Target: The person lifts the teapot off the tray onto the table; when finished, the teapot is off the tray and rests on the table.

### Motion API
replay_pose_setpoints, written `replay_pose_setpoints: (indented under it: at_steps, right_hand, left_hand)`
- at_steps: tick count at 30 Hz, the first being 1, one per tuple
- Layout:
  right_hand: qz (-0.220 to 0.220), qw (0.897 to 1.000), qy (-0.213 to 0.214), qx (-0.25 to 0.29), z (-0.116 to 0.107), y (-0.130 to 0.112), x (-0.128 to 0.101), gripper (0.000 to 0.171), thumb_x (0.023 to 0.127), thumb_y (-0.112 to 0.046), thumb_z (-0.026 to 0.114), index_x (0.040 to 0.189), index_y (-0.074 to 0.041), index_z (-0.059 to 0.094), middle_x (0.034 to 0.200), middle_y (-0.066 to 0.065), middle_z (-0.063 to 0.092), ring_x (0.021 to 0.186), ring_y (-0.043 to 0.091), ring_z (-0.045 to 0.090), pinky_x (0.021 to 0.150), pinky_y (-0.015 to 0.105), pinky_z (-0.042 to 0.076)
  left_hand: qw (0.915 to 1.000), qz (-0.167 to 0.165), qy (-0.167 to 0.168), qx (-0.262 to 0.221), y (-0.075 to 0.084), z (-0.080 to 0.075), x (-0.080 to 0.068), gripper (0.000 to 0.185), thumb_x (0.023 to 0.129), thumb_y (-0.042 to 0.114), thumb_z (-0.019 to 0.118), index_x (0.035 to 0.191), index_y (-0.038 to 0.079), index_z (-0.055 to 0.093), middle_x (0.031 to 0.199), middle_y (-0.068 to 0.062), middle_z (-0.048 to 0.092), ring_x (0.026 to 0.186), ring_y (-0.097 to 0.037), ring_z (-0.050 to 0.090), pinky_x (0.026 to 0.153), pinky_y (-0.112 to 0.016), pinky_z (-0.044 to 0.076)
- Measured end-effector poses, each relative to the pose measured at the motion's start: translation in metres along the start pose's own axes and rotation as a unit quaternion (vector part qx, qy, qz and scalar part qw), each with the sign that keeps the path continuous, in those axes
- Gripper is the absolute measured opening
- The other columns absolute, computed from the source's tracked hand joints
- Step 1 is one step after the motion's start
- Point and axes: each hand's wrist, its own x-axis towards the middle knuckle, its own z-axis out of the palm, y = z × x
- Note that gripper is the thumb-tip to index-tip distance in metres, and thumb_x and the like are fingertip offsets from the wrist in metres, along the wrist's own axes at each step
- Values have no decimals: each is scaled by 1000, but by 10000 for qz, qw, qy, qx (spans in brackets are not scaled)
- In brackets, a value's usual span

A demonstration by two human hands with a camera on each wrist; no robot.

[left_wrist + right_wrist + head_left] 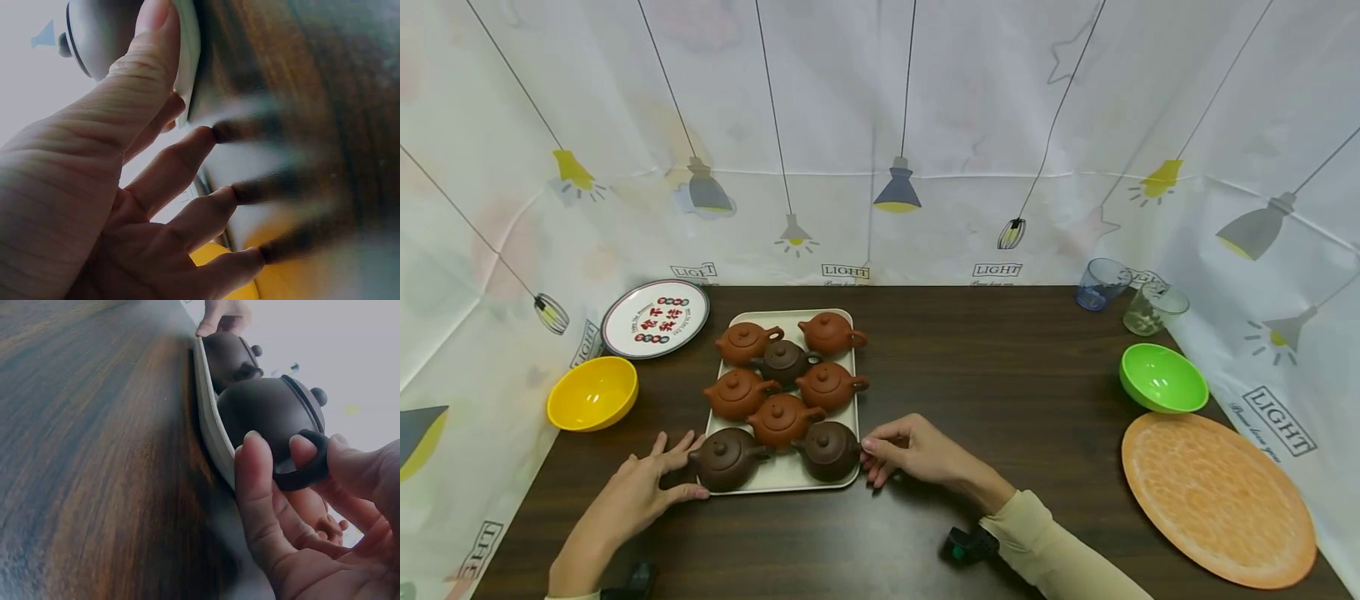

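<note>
A cream tray [775, 482] carries several small clay teapots, some reddish brown and some dark brown. My right hand [917, 454] pinches the loop handle of the dark brown teapot [827, 452] at the tray's front right corner; the right wrist view shows thumb and fingers at that handle [310, 475]. At the front left corner stands another dark brown teapot [724, 460]. Beside it my left hand [632, 492] spreads its fingers, the thumb against the tray's edge and the other fingertips down by its left side. Behind these sits a reddish teapot [781, 419].
A yellow bowl [593, 393] and a white plate with red lettering [656, 319] stand at the left. At the right are a green bowl [1163, 379], a blue glass [1101, 285], a greenish glass [1154, 308] and a round tan board [1217, 500]. A printed curtain [955, 108] backs the table.
</note>
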Motion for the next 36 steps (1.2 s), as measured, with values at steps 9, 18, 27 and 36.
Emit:
replay_pose_setpoints:
  at_steps: [9,18,27,36]
  right_hand:
    - [-478,9926,764,809,-23,-26,-7,44,112,-17,60,118,27,64,100,27,77,81,15,79,79,35,69]
    - [-389,9434,2979,1405,-67,-39,41,47,112,-21,60,129,22,62,104,10,78,88,11,81,94,31,67]
    - [273,9094,3914,1382,-92,-14,96,43,111,-21,61,133,15,67,136,33,66,75,5,80,102,29,62]
    - [884,9020,4037,1254,-94,-6,113,41,110,-27,64,130,8,72,137,24,70,72,5,79,115,39,56]
  left_hand:
    - [10000,0,56,6,1,1,0,72,83,41,86,143,6,68,156,-20,56,146,-63,42,107,-88,34]
    - [9993,103,357,-89,-23,15,5,76,78,45,87,143,10,70,155,-18,56,143,-64,43,103,-91,33]
    - [9987,218,445,-98,-50,39,12,80,79,62,81,145,18,69,157,-11,56,144,-63,44,102,-91,33]
    - [9996,32,215,-161,-12,11,2,73,82,46,84,142,7,70,158,-18,54,147,-61,40,107,-89,30]
